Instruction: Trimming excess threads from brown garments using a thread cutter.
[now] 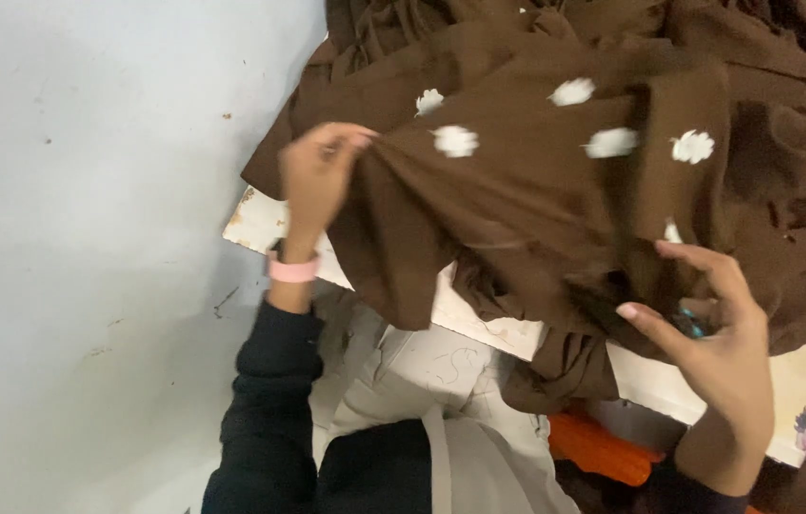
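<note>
The brown cloth point(555, 190) lies heaped across the white table point(260, 224), with folds hanging over the near edge. It carries scattered white patches point(456, 141).

Your left hand point(317, 176) is closed on a gathered fold of the cloth, pinched between thumb and fingertips, so that creases fan out from the pinch. A pink wristband point(291, 270) sits at that wrist, above a dark sleeve point(269, 400).

Your right hand point(722, 328) is open, fingers spread and slightly curled, at the hanging lower edge of the cloth. You cannot tell from this view whether the fingertips touch the cloth; it grips nothing.

Handling, as a judgement: the cloth looks soft and limp and will not keep any shape. It probably slides easily over itself, and the pile is bulky enough to drag. Take hold at an edge or a bunched fold, as the left hand does, not on a flat face.

An orange object point(598, 447) shows below the table edge.
</note>
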